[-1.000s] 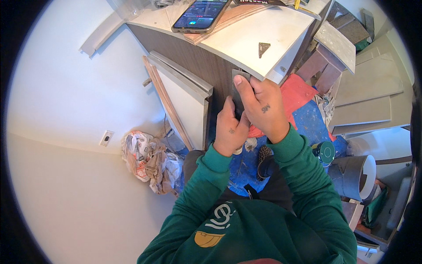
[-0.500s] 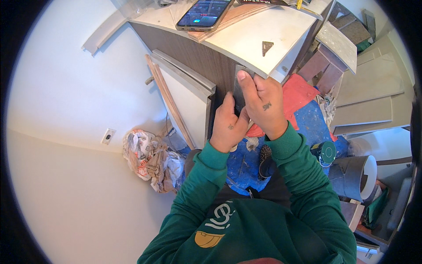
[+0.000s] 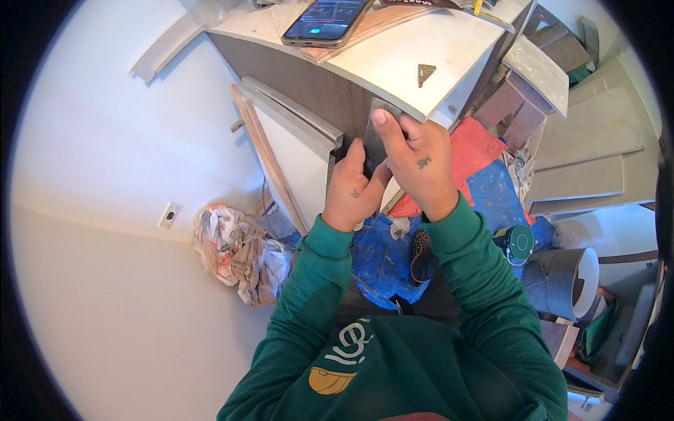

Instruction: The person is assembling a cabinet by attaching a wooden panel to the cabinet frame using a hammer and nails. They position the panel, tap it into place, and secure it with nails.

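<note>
Wall: a plain pale wall (image 3: 105, 175) filled the nine o'clock side, with a small outlet plate (image 3: 169, 215) low on it.
Rags: a crumpled heap of cloth (image 3: 239, 249) lay on the floor at about eight o'clock from the hands.
Left hand: the left hand (image 3: 353, 189) rose from a green sleeve, wrist straight, fingers curled round the lower part of the strip, thumb up along its left edge.
Strip: a thin grey strip (image 3: 377, 133) stood upright against the front of the cabinet (image 3: 316, 84), its top at the edge of the worktop (image 3: 414, 49). It looked stiff, light and smooth, probably slippery on the faces; best pinched by its long edges.
Right hand: the right hand (image 3: 418, 165) lay flat at one o'clock from the left, fingers stretched and pressing the strip's upper end, not clenched.
Phone: a phone (image 3: 326, 21) lay on the worktop at twelve o'clock.
Floor: red and blue sheeting (image 3: 491, 182) lay at three o'clock.
</note>
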A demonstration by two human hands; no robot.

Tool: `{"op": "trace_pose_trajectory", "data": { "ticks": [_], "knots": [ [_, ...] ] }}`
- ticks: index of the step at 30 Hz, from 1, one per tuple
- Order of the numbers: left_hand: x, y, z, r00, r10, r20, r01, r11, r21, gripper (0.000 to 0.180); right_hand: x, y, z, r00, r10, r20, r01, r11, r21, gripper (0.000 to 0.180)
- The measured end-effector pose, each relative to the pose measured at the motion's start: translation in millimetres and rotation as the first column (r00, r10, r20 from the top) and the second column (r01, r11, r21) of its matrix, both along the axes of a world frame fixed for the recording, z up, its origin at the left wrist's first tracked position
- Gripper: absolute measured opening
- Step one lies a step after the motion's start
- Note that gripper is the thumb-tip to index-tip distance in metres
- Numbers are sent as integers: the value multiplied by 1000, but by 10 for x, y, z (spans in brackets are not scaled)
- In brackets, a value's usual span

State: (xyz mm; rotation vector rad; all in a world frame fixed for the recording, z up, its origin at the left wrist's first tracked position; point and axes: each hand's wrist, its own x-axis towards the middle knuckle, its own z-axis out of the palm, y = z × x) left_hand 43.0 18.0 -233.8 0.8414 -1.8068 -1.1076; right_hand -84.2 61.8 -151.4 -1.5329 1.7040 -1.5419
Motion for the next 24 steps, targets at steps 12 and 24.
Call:
{"op": "trace_pose_trajectory", "data": {
  "ticks": [12,24],
  "knots": [
    [-43,933,-464,968,-228,105,228,974,11,43,-149,916,-1137,798,-2,603,-9,1000,16,26],
    [-256,232,218,949,147,-278,-269,838,-475,52,-537,1680,-1511,548,-272,791,-69,928,367,34]
  ]
}}
